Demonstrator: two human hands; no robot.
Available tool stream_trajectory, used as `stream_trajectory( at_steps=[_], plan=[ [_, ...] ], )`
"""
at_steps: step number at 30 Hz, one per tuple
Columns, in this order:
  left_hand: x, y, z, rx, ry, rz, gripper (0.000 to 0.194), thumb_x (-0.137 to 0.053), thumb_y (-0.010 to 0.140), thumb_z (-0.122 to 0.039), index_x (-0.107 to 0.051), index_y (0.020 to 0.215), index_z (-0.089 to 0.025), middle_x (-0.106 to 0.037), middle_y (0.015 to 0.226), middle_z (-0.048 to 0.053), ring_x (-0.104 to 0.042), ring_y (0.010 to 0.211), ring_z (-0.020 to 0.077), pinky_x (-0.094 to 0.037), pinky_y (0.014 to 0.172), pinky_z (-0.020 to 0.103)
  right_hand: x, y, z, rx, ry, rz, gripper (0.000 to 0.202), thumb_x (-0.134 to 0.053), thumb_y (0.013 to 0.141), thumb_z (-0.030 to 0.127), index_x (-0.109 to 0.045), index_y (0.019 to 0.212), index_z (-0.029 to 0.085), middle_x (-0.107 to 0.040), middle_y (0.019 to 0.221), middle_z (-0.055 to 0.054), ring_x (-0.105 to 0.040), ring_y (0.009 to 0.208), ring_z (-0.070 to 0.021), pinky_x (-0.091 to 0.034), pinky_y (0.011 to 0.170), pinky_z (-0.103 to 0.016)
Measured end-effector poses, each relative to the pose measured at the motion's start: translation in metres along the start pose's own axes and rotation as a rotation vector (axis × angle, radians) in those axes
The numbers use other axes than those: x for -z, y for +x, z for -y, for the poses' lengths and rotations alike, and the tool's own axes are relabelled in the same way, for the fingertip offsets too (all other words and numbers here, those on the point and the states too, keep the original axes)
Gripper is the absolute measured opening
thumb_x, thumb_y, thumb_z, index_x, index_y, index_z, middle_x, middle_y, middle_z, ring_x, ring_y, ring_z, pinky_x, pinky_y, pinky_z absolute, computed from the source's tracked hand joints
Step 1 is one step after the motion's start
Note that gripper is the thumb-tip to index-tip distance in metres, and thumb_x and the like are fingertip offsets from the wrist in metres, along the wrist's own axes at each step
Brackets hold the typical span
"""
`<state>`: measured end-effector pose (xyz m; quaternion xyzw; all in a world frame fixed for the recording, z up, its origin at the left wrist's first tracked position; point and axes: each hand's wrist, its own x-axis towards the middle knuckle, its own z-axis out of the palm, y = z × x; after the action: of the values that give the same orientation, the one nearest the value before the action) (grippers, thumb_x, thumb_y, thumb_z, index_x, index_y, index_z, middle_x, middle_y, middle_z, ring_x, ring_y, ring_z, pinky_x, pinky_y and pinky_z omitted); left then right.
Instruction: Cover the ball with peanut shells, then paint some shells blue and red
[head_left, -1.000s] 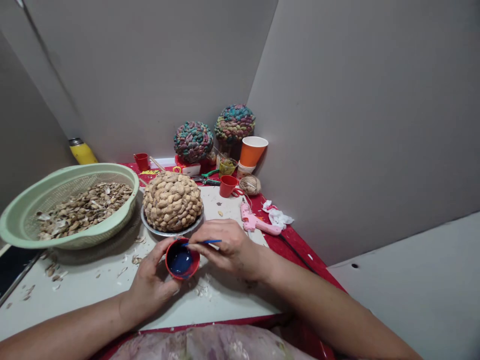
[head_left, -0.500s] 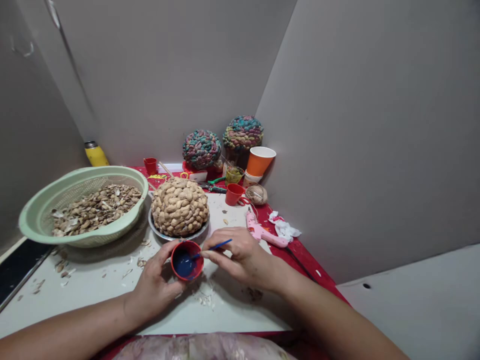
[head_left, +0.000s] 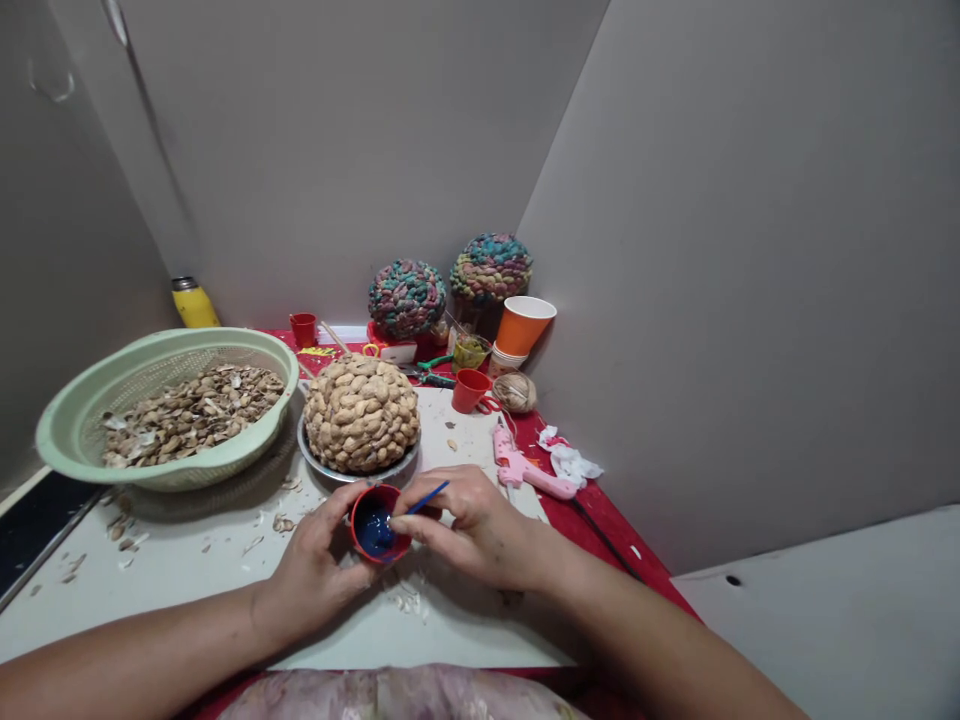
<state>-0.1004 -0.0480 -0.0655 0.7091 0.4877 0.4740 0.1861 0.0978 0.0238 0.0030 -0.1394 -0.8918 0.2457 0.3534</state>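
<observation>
Left hand, lower centre of frame: fingers curled round red cup of blue paint. Right hand, just beside: fingertips pinching blue brush.

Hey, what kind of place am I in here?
Probably a craft workspace: a pink glue gun lies on the table, two painted-looking balls stand at the back, and a shell-covered ball sits in a metal dish.
</observation>
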Motion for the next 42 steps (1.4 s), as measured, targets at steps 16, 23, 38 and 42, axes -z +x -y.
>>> stream_trajectory(
  at_steps=[16,23,38,42],
  plan=[
    [-0.003,-0.002,0.003,0.04,-0.027,0.018,0.052,-0.079,0.074,-0.025,-0.06,0.122,-0.02,-0.075,0.114,0.01,-0.073,0.1,0.024,-0.059,0.091,0.037,0.001,-0.006,-0.005,0.003,-0.062,-0.102,0.016,-0.061,0.097,0.023,-0.07,0.086,0.015,-0.075,0.077,-0.007,-0.07,0.068,-0.0153,-0.056,0.067,-0.025],
    [-0.004,0.0,0.001,0.036,-0.054,0.064,0.051,-0.078,0.076,-0.025,-0.059,0.123,-0.022,-0.075,0.114,0.008,-0.073,0.1,0.023,-0.059,0.09,0.034,-0.003,-0.01,-0.003,-0.033,0.016,-0.063,0.014,-0.063,0.095,0.024,-0.071,0.087,0.016,-0.076,0.077,-0.006,-0.07,0.067,-0.0149,-0.056,0.067,-0.025],
    [-0.001,0.0,0.0,0.123,-0.066,0.015,0.052,-0.079,0.076,-0.028,-0.058,0.123,-0.021,-0.075,0.11,0.007,-0.073,0.097,0.0228,-0.059,0.09,0.038,0.013,-0.006,-0.007,-0.46,0.428,-0.247,0.027,-0.072,0.086,0.043,-0.073,0.083,0.016,-0.072,0.065,-0.003,-0.066,0.058,-0.0147,-0.054,0.056,-0.026],
    [0.001,0.001,0.0,0.118,-0.056,-0.008,0.051,-0.079,0.076,-0.027,-0.059,0.121,-0.021,-0.075,0.111,0.008,-0.073,0.097,0.0231,-0.059,0.089,0.038,0.011,-0.002,-0.018,-0.556,0.682,-0.27,0.035,-0.079,0.078,0.05,-0.07,0.084,0.016,-0.074,0.068,-0.004,-0.066,0.056,-0.0136,-0.054,0.055,-0.026]
  ],
)
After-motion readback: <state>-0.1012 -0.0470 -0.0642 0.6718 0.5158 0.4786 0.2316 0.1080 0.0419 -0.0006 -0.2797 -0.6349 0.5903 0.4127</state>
